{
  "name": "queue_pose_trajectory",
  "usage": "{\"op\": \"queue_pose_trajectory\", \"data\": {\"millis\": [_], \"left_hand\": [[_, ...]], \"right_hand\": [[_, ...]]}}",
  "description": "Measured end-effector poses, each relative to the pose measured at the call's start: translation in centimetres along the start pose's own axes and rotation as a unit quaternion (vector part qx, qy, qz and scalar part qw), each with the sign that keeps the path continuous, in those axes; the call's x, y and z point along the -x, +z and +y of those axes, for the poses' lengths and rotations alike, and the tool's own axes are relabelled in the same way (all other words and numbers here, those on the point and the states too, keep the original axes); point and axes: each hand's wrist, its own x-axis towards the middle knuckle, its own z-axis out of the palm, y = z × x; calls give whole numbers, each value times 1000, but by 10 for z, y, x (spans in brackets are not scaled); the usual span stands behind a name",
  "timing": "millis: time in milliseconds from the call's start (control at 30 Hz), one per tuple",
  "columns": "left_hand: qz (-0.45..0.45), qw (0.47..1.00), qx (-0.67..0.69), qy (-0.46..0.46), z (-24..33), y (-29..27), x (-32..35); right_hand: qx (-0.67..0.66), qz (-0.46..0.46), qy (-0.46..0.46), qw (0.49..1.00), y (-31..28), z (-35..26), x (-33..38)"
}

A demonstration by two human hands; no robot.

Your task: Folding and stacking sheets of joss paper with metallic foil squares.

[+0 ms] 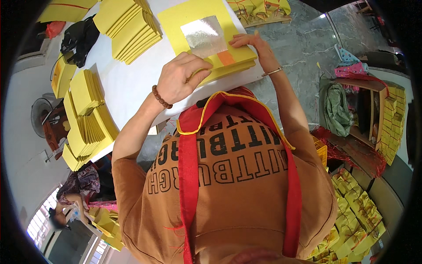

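Note:
A stack of yellow paper sheets (239, 66) lies before me at the near edge of the white table. Its top sheet carries a silver foil square (204, 35) and a small orange patch (226, 57). My left hand (182, 75) is curled at the near left edge of the stack, thumb and forefinger closed on the paper there. How many sheets it pinches is hidden. Along the stack's right edge rests my right hand (255, 46), its fingers stretched over the top sheet and holding nothing that I can see.
Folded yellow paper piles stand at the table's far left (132, 33) and left edge (85, 119). A black bag (80, 39) lies near the far left corner. Tied yellow bundles (356, 211) cover the right floor, near a green sack (337, 110). Another person (77, 189) is at lower left.

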Motion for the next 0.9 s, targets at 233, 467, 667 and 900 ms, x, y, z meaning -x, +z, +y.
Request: {"op": "queue_pose_trajectory", "data": {"millis": [233, 467, 667, 900], "left_hand": [[7, 990, 100, -102, -4, 1, -3], [-2, 970, 169, -173, -9, 3, -2], [6, 934, 258, -247, -23, 3, -5], [54, 990, 121, -46, -16, 6, -8]], "right_hand": [[14, 17, -4, 1000, 2, -3, 1], [21, 24, 11, 999, 4, -7, 1], [-12, 22, 16, 1000, 2, 10, 8], [-50, 10, 108, 993, 3, -2, 6]]}}
